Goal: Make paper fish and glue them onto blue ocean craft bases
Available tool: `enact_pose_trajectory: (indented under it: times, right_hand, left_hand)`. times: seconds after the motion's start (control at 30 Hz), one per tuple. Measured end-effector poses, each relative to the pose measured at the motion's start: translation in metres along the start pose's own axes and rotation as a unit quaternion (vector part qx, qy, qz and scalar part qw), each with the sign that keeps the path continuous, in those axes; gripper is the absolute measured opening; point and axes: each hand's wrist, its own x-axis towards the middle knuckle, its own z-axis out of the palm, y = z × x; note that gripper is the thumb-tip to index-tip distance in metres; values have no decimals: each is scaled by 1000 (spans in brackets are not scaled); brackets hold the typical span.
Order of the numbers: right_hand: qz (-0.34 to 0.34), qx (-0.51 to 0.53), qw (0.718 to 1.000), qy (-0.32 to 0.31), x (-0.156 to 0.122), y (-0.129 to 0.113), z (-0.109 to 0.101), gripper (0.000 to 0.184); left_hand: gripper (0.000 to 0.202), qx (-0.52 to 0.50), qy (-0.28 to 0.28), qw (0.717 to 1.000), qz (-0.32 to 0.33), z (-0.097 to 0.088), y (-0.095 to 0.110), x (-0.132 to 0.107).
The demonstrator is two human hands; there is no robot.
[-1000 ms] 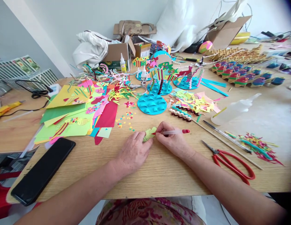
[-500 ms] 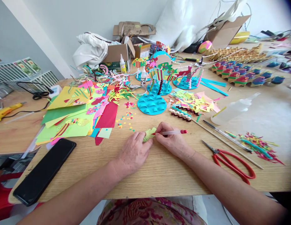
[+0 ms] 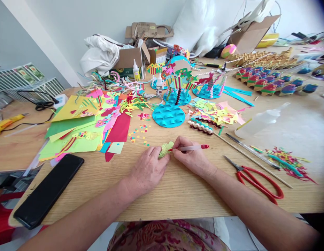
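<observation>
Near the front middle of the table, my left hand (image 3: 151, 166) pins a small light-green paper fish (image 3: 165, 149) between thumb and fingers. The fish bears a fine scale-like pattern, and part of it is hidden under the fingers. My right hand (image 3: 191, 157) grips a red-tipped pen (image 3: 194, 147) with a pale barrel, its point at the fish's right side. Beyond the hands lies a round blue bumpy base (image 3: 168, 115). Small coloured paper dots (image 3: 141, 134) are scattered to the left of it.
On the left are a black phone (image 3: 49, 190) and stacked coloured paper (image 3: 73, 122). Red-handled scissors (image 3: 256, 177), a wooden stick (image 3: 253, 160) and a clear squeeze bottle (image 3: 261, 123) lie right. Finished fish stands (image 3: 179, 96) and a glue bottle (image 3: 159, 86) stand behind.
The view has shifted very slightly. Both hands keep nearly the same place, with the pen still at the paper fish; a little more of the fish's patterned surface shows.
</observation>
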Motion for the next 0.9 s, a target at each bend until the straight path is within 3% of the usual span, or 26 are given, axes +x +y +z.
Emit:
enact_pose_trajectory:
  times: [0.9]
  right_hand:
    - [0,-7,1000,10,1,1,-1,9]
  left_hand:
    - [34,2,5,1000,3,2,-1,-1]
